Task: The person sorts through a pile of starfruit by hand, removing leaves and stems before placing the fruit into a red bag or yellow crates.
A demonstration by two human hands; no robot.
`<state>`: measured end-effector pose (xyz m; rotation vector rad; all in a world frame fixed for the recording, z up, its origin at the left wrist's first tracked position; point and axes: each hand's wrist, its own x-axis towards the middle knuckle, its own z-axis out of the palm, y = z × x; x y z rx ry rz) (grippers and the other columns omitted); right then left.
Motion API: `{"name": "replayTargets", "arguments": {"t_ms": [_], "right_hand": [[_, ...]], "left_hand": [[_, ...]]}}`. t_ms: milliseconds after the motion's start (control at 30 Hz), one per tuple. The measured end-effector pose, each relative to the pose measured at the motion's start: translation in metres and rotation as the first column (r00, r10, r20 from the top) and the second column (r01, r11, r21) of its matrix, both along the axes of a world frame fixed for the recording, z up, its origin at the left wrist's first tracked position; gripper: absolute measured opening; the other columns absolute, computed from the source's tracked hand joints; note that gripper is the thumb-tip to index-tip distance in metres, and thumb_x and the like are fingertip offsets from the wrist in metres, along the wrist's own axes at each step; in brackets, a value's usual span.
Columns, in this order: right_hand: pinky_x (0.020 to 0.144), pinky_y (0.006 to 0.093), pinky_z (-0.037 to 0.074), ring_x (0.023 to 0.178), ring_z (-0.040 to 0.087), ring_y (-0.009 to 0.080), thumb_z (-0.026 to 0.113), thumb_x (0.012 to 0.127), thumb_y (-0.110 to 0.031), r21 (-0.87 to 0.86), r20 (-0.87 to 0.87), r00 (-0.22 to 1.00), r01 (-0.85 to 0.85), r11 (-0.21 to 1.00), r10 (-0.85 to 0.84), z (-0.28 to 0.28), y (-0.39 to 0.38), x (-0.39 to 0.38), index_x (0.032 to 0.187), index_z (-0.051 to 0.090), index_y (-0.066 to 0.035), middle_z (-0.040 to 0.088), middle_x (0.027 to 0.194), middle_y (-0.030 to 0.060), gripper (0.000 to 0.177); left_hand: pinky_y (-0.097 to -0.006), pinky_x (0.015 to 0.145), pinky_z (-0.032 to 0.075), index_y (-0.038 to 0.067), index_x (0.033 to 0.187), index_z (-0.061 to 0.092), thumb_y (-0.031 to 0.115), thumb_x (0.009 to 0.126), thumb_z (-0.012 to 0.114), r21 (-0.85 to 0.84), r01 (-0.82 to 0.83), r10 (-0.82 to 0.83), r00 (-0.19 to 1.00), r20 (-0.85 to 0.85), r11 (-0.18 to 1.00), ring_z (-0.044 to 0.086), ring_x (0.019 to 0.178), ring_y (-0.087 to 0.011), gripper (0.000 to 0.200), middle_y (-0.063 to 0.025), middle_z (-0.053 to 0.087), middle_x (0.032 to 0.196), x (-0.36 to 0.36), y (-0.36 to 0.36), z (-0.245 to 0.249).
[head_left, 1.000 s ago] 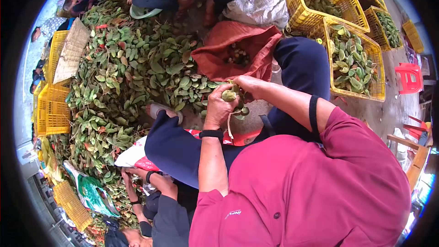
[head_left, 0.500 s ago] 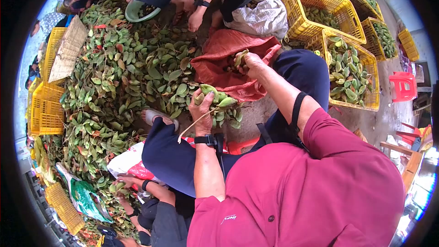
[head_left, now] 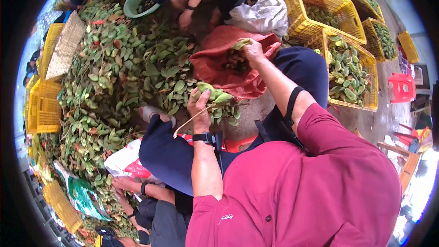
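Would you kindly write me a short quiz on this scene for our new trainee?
1. The right hand holds a green pod above what? A) a blue bucket B) the red sack C) a metal tray
2. True or false: the left hand has its grip on a bunch of pods.
3. Fill in: the black wristband sits on the ___ wrist.
Key: 1 B; 2 true; 3 left.
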<state>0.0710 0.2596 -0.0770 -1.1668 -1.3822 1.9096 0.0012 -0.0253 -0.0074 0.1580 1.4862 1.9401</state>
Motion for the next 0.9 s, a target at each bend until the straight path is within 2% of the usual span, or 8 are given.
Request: {"name": "replayTargets", "arguments": {"t_ms": [33, 67, 200, 267, 333, 600, 767, 900], "right_hand": [[0.061, 0.0308, 0.054, 0.071, 0.065, 0.0146, 0.056, 0.084, -0.001, 0.039, -0.002, 1.0, 0.02, 0.999, -0.02, 0.005, 0.007, 0.001, 0.097, 0.072, -0.01, 0.071, 0.084, 0.0016, 0.023], [0.069, 0.0321, 0.055, 0.075, 0.066, 0.0139, 0.054, 0.083, 0.001, 0.508, 0.155, 0.987, -0.114, 0.854, 0.039, 0.02, 0.003, 0.007, 0.097, 0.074, -0.01, 0.072, 0.085, 0.002, 0.027], [0.081, 0.0391, 0.054, 0.086, 0.068, 0.0209, 0.061, 0.081, -0.004, 0.431, -0.06, 0.98, -0.148, 0.89, 0.192, 0.058, -0.003, 0.024, 0.102, 0.072, -0.004, 0.073, 0.098, 0.0097, 0.024], [0.078, 0.0368, 0.054, 0.085, 0.068, 0.0215, 0.063, 0.084, -0.011, 0.432, -0.125, 0.969, -0.142, 0.891, 0.215, 0.082, 0.017, 0.045, 0.101, 0.073, -0.004, 0.073, 0.097, 0.0105, 0.021], [0.072, 0.0313, 0.054, 0.078, 0.066, 0.0175, 0.062, 0.087, -0.007, 0.026, -0.006, 0.998, -0.064, 0.998, 0.065, 0.135, 0.036, 0.072, 0.1, 0.073, -0.005, 0.071, 0.092, 0.0058, 0.017], [0.09, 0.0342, 0.062, 0.097, 0.069, 0.036, 0.048, 0.084, 0.013, -0.098, -0.393, 0.769, 0.51, 0.854, -0.504, 0.191, 0.303, 0.235, 0.105, 0.055, 0.014, 0.063, 0.113, 0.0262, 0.021], [0.061, 0.0334, 0.059, 0.076, 0.068, 0.0242, 0.062, 0.091, -0.006, -0.077, -0.577, 0.696, 0.475, 0.876, -0.428, 0.173, 0.345, 0.236, 0.1, 0.063, -0.007, 0.065, 0.085, 0.0089, 0.009], [0.082, 0.0384, 0.061, 0.104, 0.068, 0.027, 0.053, 0.094, -0.001, 0.314, -0.241, 0.913, 0.395, 0.863, -0.33, 0.244, 0.267, 0.223, 0.128, 0.056, 0.0, 0.061, 0.123, 0.0126, 0.034]], "left_hand": [[-0.0315, 0.084, 0.055, 0.003, 0.113, 0.065, 0.013, 0.089, 0.07, 0.03, -0.001, 0.0, 0.999, 0.038, 1.0, 0.066, 0.09, -0.0144, 0.026, -0.0029, 0.068, 0.102, 0.0, -0.004, -0.002], [-0.0314, 0.086, 0.054, 0.002, 0.112, 0.065, 0.014, 0.089, 0.07, 0.081, 0.011, -0.017, 0.997, 0.081, 0.997, 0.066, 0.091, -0.015, 0.026, -0.0036, 0.068, 0.102, 0.001, 0.004, -0.003], [-0.0459, 0.096, 0.055, 0.004, 0.118, 0.063, 0.023, 0.093, 0.064, 0.347, -0.01, -0.172, 0.854, 0.49, 0.938, 0.069, 0.104, -0.0289, 0.031, -0.0125, 0.069, 0.111, -0.001, 0.007, 0.007], [-0.037, 0.066, 0.06, 0.009, 0.126, 0.06, 0.033, 0.097, 0.058, 0.379, -0.071, -0.17, 0.807, 0.566, 0.923, 0.069, 0.103, -0.0276, 0.038, -0.0128, 0.067, 0.122, -0.006, 0.009, -0.004], [-0.0372, 0.066, 0.059, 0.006, 0.131, 0.057, 0.032, 0.099, 0.055, 0.585, -0.111, -0.343, 0.716, 0.608, 0.804, 0.066, 0.098, -0.0308, 0.041, -0.0157, 0.063, 0.126, -0.009, 0.001, -0.007], [-0.0406, 0.074, 0.059, 0.002, 0.135, 0.053, 0.033, 0.1, 0.053, 0.796, -0.251, -0.583, 0.567, 0.582, 0.551, 0.062, 0.097, -0.0338, 0.046, -0.0201, 0.059, 0.127, 0.0, -0.009, 0.001], [-0.041, 0.073, 0.06, 0.005, 0.14, 0.049, 0.033, 0.1, 0.054, 0.765, -0.229, -0.559, 0.563, 0.609, 0.602, 0.062, 0.092, -0.0323, 0.049, -0.0186, 0.058, 0.128, 0.004, -0.02, 0.012], [-0.04, 0.075, 0.059, 0.004, 0.139, 0.05, 0.031, 0.1, 0.055, 0.737, -0.176, -0.522, 0.599, 0.606, 0.653, 0.061, 0.093, -0.0297, 0.047, -0.0177, 0.058, 0.13, -0.002, -0.021, -0.004]]}}
